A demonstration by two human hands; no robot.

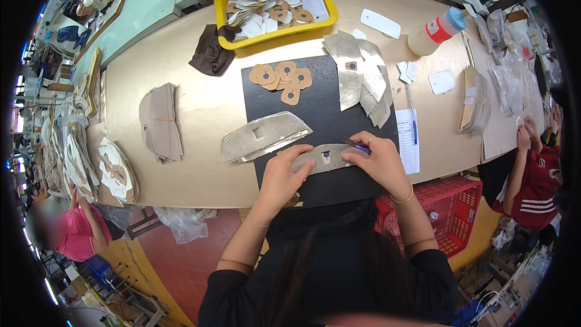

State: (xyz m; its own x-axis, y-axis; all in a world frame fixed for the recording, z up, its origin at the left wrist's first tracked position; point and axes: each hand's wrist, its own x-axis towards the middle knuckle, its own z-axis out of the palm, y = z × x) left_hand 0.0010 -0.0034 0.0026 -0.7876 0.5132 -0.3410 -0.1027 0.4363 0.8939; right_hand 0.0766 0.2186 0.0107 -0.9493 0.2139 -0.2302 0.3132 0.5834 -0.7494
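- Holding the grey curved piece (336, 157) over the near part of the black mat (321, 100), the left hand (279, 177) has thumb and fingers clamped on its left end.
- The right hand (382, 162) is clamped on the right end, with a purple tool (361, 146) tucked in its fingers; if this tool slips, it could mark the surface.
- Squeezing both ends too strongly might bend the piece near its cutout.
- Farther left, the silvery stack (266, 136) could slide, if the left hand pushes it.
- Beyond, a knock may scatter the brown tabs (287, 82).
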